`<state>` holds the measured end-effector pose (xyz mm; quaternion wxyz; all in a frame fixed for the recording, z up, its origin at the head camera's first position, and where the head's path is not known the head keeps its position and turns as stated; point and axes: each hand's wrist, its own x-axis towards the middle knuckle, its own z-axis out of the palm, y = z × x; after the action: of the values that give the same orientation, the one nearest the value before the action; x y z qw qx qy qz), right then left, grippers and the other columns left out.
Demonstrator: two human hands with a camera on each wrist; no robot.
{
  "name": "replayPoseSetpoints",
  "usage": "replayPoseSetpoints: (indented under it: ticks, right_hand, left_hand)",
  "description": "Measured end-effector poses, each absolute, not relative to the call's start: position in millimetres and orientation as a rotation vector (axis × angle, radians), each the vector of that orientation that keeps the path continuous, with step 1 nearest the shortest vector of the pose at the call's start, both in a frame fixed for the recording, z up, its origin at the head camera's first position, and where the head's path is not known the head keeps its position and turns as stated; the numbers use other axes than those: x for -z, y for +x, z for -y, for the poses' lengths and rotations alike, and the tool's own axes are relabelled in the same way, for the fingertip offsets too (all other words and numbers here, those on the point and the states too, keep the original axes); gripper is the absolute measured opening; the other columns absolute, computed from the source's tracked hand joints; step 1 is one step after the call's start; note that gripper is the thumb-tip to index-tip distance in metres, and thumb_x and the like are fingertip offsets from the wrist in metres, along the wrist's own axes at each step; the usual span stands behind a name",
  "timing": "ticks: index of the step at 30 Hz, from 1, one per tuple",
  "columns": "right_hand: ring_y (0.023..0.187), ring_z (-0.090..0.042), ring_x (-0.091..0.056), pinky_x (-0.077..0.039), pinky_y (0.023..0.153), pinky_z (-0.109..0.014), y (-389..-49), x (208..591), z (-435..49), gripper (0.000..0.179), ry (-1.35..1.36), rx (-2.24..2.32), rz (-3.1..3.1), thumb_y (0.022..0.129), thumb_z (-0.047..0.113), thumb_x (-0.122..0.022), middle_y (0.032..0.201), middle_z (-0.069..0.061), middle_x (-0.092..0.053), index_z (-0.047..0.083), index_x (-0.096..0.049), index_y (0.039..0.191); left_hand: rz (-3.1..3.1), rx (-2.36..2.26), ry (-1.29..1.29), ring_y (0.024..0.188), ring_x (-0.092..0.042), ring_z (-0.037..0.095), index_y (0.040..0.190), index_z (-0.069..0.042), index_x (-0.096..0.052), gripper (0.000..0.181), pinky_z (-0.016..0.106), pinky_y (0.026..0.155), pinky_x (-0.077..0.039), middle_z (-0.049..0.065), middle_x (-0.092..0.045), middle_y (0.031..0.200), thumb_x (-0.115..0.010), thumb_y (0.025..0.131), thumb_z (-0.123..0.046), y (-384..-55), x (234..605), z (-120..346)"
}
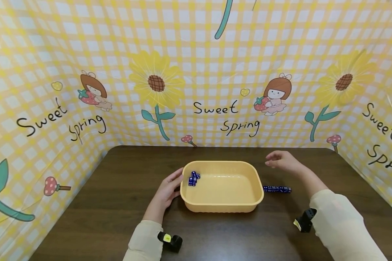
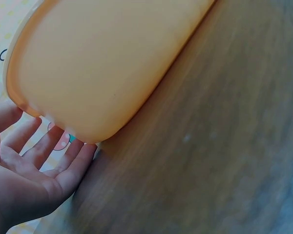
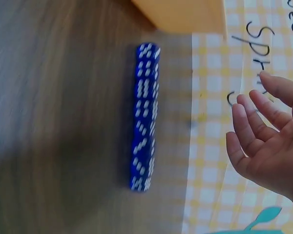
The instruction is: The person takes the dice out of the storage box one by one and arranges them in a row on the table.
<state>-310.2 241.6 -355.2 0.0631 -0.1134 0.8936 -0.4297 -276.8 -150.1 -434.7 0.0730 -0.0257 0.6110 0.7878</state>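
Note:
A yellow plastic basin [image 1: 222, 208] stands on the dark wooden table, with several blue dice [image 1: 192, 179] bunched inside at its left end. My left hand [image 1: 167, 190] touches the basin's left end; in the left wrist view its extended fingertips [image 2: 88, 151] meet the outer wall. Beyond the basin's right end lies a straight row of blue dice [image 3: 144, 117] with white pips, laid face to face on the table. Raised behind and above that row, my right hand [image 1: 284, 161] holds nothing, its fingers loosely bent and apart from the dice.
The wooden table [image 1: 117, 203] ends at a yellow checked cloth backdrop [image 1: 196, 72] that rises behind it and along both sides. Each sleeve carries a black wrist camera, the left one [image 1: 171, 242] near the table front and the right one [image 1: 305, 220] over the table's right part.

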Motion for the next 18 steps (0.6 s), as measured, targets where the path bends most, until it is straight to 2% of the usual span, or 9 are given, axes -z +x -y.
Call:
replayPoseSetpoints:
  ticks: [18]
  right_hand:
    - [0.081,-0.033,-0.053,-0.042,0.072,-0.036,-330,343,-185,0.03,-0.403,1.41,-2.709,0.083,0.014,-0.056,0.09,-0.015,-0.058,-0.007,-0.05,0.104]
  left_hand:
    - [-1.831,-2.355,-0.044,0.106,-0.044,0.029,0.129,-0.011,-0.042,0.043,0.041,0.075,-0.042,0.016,-0.042,0.125,-0.051,0.087,-0.015,-277,435,151]
